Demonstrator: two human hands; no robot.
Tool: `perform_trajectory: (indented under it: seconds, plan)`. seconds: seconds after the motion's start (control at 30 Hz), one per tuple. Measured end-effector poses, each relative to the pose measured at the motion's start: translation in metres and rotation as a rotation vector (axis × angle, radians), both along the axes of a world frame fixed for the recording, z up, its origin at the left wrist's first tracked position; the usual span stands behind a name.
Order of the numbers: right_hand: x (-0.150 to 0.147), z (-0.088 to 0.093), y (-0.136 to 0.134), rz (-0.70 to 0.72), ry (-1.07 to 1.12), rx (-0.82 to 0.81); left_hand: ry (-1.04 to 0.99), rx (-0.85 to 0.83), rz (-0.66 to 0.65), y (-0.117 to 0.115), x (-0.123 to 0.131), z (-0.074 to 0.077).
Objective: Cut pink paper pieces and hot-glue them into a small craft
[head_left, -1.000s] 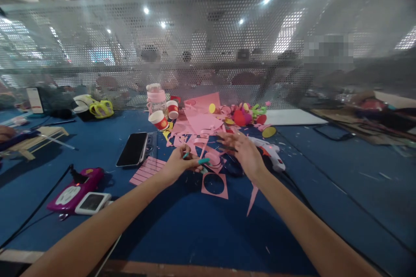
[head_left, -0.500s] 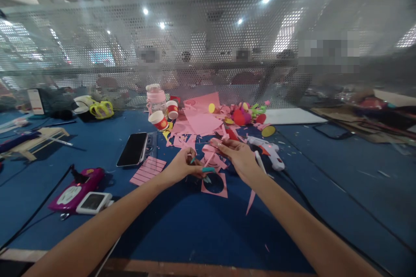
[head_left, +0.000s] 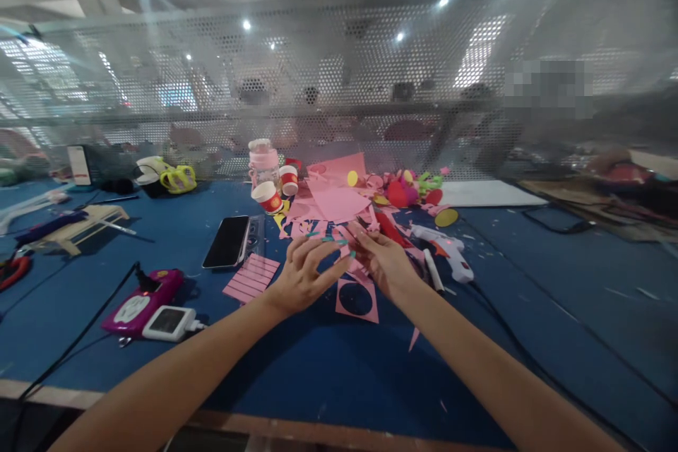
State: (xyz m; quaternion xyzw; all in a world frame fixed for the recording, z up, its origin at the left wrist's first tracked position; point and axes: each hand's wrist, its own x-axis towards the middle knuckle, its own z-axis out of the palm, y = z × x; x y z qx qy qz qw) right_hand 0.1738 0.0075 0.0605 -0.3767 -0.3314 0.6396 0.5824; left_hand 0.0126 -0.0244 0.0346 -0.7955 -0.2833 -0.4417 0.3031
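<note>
My left hand (head_left: 310, 272) is held over the middle of the table, its fingers stretched out and apart, the tips close to my right fingers. My right hand (head_left: 384, 258) is closed, its fingers pinched round a small pink paper piece (head_left: 345, 234) that they partly hide. Below the hands lies a pink square (head_left: 342, 304) with a round hole cut out. A pink sheet with dark lines (head_left: 251, 277) is left of my left hand. Right of my right hand rest a white glue gun (head_left: 456, 259) with an orange trigger and a white stick (head_left: 433, 270).
Pink sheets and scraps (head_left: 339, 199) are heaped behind the hands. Two paper cups (head_left: 268, 198) and a pink bottle (head_left: 263, 159) stand beside them. A phone (head_left: 227, 241), a purple power strip (head_left: 159, 294) and a small wooden stand (head_left: 79, 227) occupy the left. A cord (head_left: 508, 325) trails right.
My left hand has opened and turned, its fingers spreading out towards my right hand; the pink strip that was at its fingers no longer shows there. The view has shifted slightly left.
</note>
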Motion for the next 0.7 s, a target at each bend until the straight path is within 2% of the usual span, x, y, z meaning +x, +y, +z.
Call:
perform_trajectory:
  seconds: [0.1, 0.33, 0.43, 0.53, 0.7]
  plan:
    - [-0.010, 0.000, -0.005, 0.008, 0.007, -0.012, 0.010, -0.053, -0.015, -0.006, -0.001, 0.001]
    - [-0.014, -0.006, 0.009, -0.001, -0.021, 0.035, -0.102, -0.351, -0.245, -0.006, -0.005, 0.003]
    - [-0.007, -0.008, 0.017, -0.024, -0.068, 0.110, -0.298, -0.542, -0.322, -0.004, -0.002, 0.002]
    - [-0.001, -0.009, 0.021, -0.039, -0.097, 0.153, -0.583, -0.693, -0.318, -0.003, 0.003, 0.005]
    - [0.004, -0.008, 0.022, -0.049, -0.099, 0.152, -0.874, -0.709, -0.335, 0.001, 0.005, 0.010]
